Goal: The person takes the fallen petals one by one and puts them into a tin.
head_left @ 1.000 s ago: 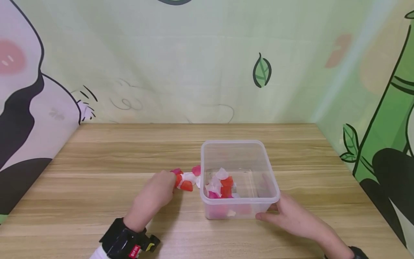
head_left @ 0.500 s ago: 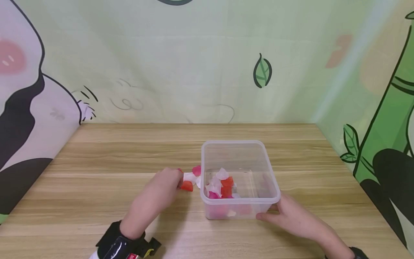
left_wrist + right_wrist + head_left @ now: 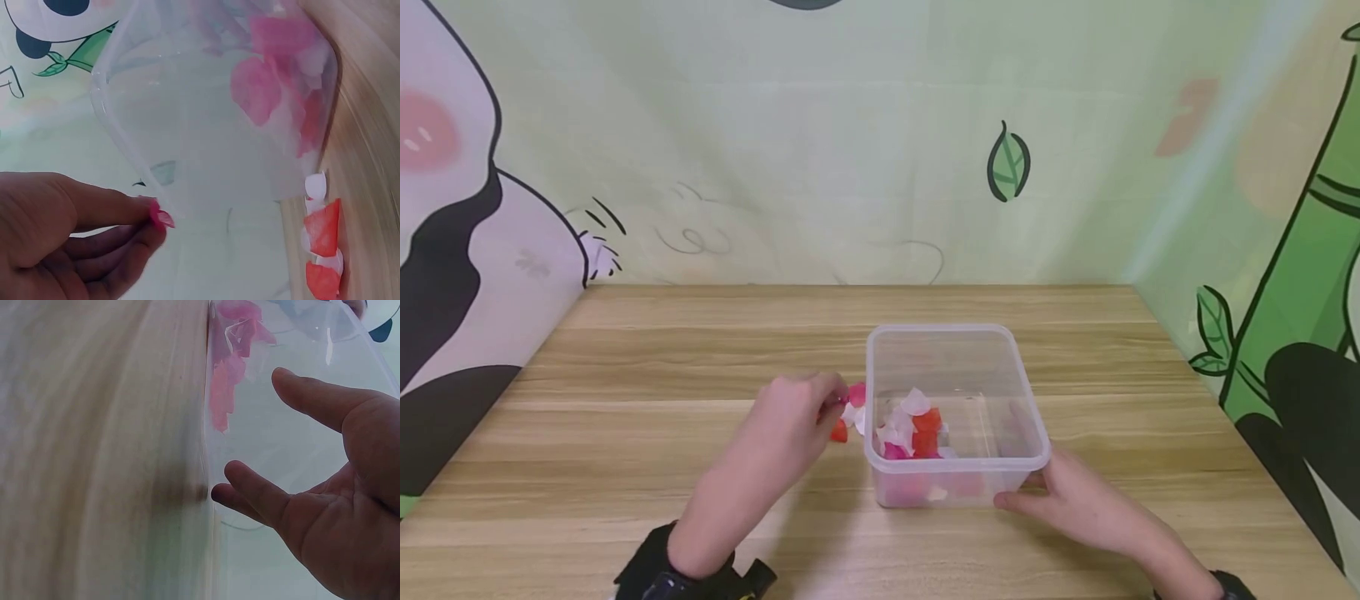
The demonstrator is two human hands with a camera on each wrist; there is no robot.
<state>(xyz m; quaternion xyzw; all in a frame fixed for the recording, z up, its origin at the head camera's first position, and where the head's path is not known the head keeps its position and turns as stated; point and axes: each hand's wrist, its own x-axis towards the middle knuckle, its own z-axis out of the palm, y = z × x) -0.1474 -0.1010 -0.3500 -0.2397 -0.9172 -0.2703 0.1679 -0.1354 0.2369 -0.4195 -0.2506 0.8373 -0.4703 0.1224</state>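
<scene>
My left hand [image 3: 793,421] is raised just left of the clear plastic box [image 3: 955,465]. Between thumb and forefinger it pinches a pink petal [image 3: 164,219], best seen in the left wrist view. White, red and pink petals [image 3: 913,404] lie in the left part of the box. My right hand [image 3: 1078,500] is at the box's lower right corner, its thumb by the front wall and its other fingers mostly hidden behind the side in the head view. In the right wrist view its fingers are extended along the clear wall.
Several loose petals [image 3: 324,228] in red and white lie on the wooden table [image 3: 625,433] against the box's left side, partly behind my left hand. A printed cloth backdrop [image 3: 820,167] stands along the table's back and sides.
My left hand has moved right and up from the loose petals toward the box, and a pink petal is now in its pinch. The box and right hand have stayed in place.
</scene>
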